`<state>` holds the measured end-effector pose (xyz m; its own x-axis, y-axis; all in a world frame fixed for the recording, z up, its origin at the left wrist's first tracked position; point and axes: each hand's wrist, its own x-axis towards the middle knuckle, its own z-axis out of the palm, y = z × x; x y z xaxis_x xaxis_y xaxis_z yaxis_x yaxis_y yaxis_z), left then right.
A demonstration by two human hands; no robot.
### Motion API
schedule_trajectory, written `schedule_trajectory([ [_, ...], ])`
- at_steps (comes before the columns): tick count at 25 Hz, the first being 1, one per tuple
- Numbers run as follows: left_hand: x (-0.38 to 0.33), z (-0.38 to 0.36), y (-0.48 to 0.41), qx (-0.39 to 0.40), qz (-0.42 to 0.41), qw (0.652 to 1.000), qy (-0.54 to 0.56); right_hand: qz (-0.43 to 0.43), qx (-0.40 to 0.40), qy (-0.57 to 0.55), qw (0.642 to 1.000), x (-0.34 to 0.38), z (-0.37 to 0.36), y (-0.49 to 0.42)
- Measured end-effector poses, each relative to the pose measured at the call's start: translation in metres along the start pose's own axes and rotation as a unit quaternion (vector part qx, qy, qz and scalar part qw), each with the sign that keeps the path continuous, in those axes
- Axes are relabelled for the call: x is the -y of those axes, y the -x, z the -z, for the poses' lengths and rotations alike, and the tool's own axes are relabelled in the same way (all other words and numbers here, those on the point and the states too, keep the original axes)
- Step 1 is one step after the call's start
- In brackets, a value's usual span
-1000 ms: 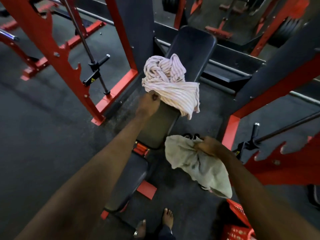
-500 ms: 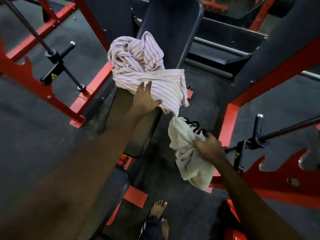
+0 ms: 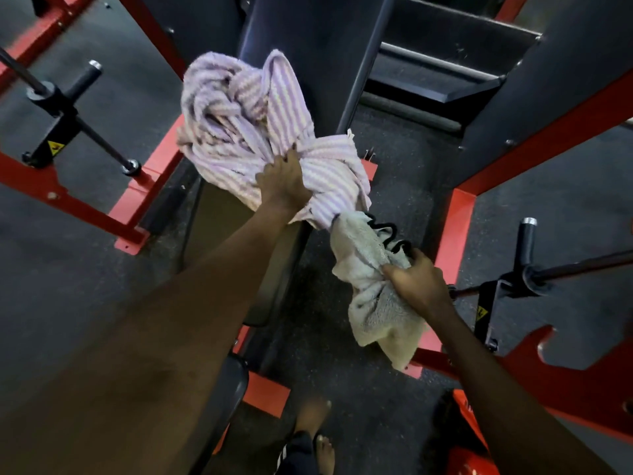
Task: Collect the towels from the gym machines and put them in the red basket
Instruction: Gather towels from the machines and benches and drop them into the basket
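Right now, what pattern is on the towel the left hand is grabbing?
The towel in the left hand has lilac and cream stripes; head view.

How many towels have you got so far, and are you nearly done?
Two towels. The cream towel is picked up, held in the right hand. The left hand is gripping the striped towel on the bench. Neither is in the red basket, partly visible at the bottom edge, so dropping them in is left.
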<state>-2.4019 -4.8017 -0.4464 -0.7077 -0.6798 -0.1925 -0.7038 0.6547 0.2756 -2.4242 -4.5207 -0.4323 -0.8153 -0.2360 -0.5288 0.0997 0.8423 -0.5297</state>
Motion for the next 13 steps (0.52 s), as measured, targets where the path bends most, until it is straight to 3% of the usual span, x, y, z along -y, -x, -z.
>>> schedule_trajectory([
  [3, 0.004, -0.005, 0.021, 0.055, 0.063, 0.987, 0.136, -0.004, 0.001, -0.001, 1.0, 0.012, 0.001, 0.005],
  [7, 0.011, -0.013, 0.071, 0.119, 0.07, 0.971, 0.193, -0.004, -0.021, -0.014, 1.0, 0.018, 0.009, 0.025],
  [13, 0.003, 0.027, 0.179, 0.131, 0.161, 0.937, 0.282, 0.01, -0.033, -0.026, 0.999, 0.009, 0.026, 0.097],
])
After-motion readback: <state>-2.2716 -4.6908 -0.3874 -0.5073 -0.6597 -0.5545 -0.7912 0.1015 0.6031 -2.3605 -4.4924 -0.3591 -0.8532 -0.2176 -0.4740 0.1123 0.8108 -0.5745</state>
